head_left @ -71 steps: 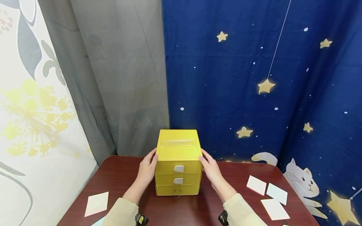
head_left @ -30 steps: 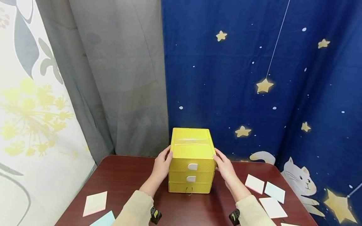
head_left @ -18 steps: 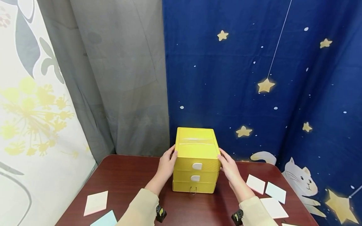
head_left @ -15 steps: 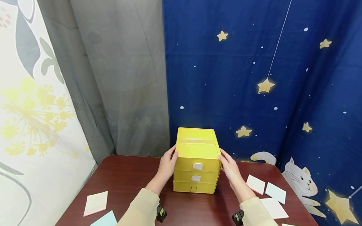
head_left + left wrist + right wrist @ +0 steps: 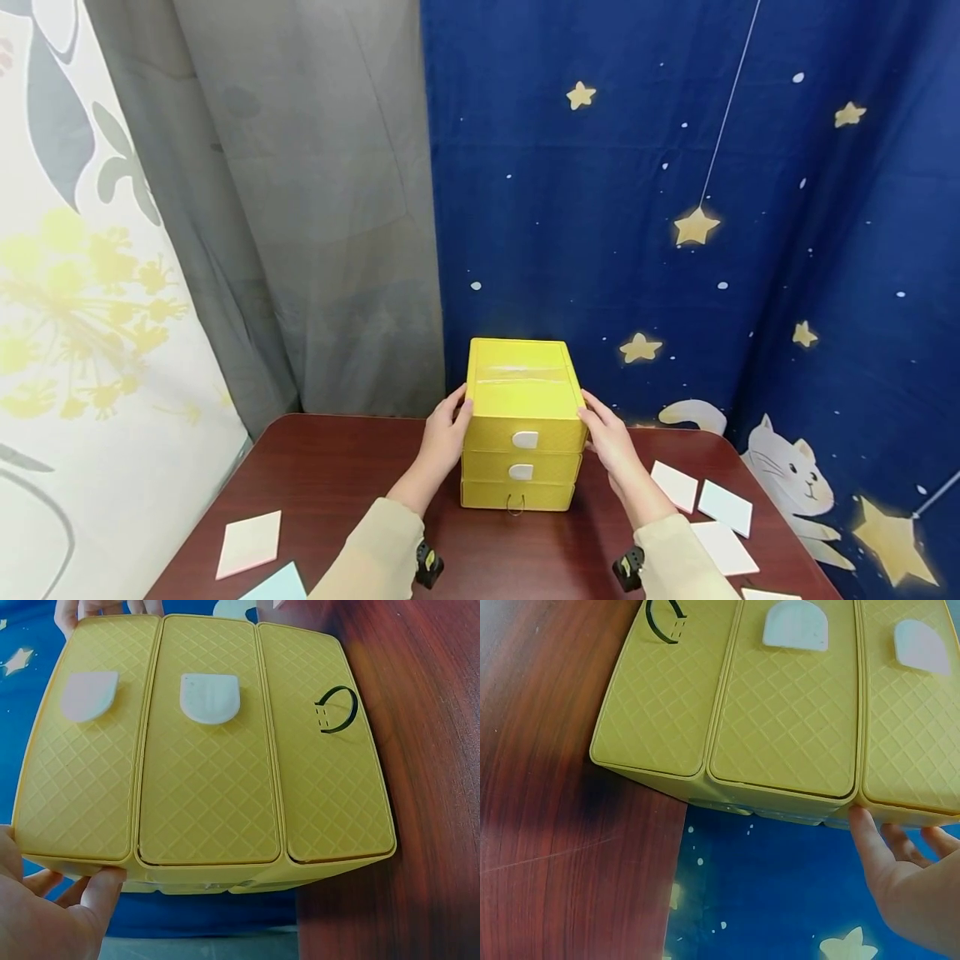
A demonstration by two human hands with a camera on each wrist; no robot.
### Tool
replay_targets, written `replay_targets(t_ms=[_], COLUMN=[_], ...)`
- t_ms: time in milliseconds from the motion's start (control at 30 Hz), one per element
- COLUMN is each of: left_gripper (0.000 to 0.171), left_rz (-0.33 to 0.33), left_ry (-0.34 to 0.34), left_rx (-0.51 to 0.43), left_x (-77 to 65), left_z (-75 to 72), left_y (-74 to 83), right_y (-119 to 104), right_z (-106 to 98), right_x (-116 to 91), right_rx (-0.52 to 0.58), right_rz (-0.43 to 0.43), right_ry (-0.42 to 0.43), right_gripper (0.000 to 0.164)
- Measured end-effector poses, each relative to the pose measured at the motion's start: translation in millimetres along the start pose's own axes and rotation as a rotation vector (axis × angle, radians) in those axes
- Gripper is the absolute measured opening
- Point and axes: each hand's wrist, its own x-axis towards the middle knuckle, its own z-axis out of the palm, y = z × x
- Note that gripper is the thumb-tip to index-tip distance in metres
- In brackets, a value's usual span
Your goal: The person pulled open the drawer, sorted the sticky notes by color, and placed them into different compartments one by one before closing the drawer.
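Blue star-print curtain [image 5: 540,208] behind | dark-red desk [image 5: 337,458] | yellow three-drawer box [image 5: 521,400] — upright on desk, drawers closed | left hand [image 5: 442,437], right hand [image 5: 611,440] — fingers of each apart, touching opposite sides of box near top | square note pads [image 5: 250,544] to either side, clear of box | white tabs [image 5: 210,699], upper two drawers | black loop [image 5: 355,709], bottom drawer

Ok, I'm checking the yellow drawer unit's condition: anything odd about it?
Yes: the bottom drawer has a dark loop where the upper drawers have white tabs, a mismatch. What looks like clear tape crosses the yellow unit's top.
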Motion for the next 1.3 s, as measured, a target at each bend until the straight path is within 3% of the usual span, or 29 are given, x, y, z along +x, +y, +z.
replay_targets(t_ms=[500,700,800,933,1133,1300], left_gripper=[0.05,0.05,0.052,0.056,0.058,0.059], left_rz=[0.01,0.073,0.121,0.243,0.535,0.727], left_ry=[-0.018,0.028,0.047,0.077,0.157,0.168], left_rx=[0.031,0.099,0.175,0.343,0.605,0.724], left_x=[-2.3,-4.8,-9.3,-17.3,-29.7,-38.9], left_z=[-3.7,-1.7,0.7,5.3,14.0,23.3], left_y=[4.4,7.2,9.8,12.9,17.0,19.1], right_y=[-3,-10,-13,-16,-24,-34], right_z=[-2,-5,-6,-6,-4,0], right_x=[3,5,7,9,13,21], right_rx=[-0.049,-0.106,-0.133,-0.167,-0.269,-0.4], right_rz=[0.003,0.013,0.013,0.009,-0.022,-0.075], right_ry=[-0.02,-0.061,-0.069,-0.082,-0.076,-0.046], right_gripper=[0.051,0.052,0.052,0.053,0.055,0.059])
